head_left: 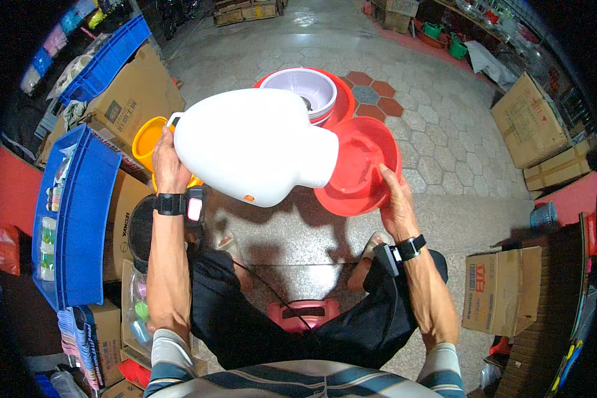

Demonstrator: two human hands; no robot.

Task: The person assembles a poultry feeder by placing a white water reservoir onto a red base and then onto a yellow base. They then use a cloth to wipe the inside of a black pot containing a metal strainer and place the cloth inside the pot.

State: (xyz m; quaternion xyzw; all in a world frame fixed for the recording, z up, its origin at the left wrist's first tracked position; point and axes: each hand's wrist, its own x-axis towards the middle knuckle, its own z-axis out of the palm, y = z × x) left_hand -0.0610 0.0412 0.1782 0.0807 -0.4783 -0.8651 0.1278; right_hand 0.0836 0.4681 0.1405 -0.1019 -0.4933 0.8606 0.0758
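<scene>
A big white plastic vessel [245, 142] with a bulging body and a wide neck lies on its side in the air before me. My left hand [170, 166] grips its rounded left end, beside a thin white handle. The vessel's neck points right, with its mouth at or just inside a red plastic bowl [365, 189]. My right hand [398, 205] holds that bowl by its near right rim, thumb on the inner side and fingers mostly hidden beneath. Just beyond the vessel, a pale lavender basin [305, 86] sits stacked on a larger red basin [343, 99], partly covered.
Yellow containers [148, 142] stand by my left hand. Blue crates [83, 219] and a cardboard box [136, 89] line the left side. More cartons [530, 123] stand at right. Between my feet is a pink stool [303, 312]. A dark cable [265, 285] crosses my lap.
</scene>
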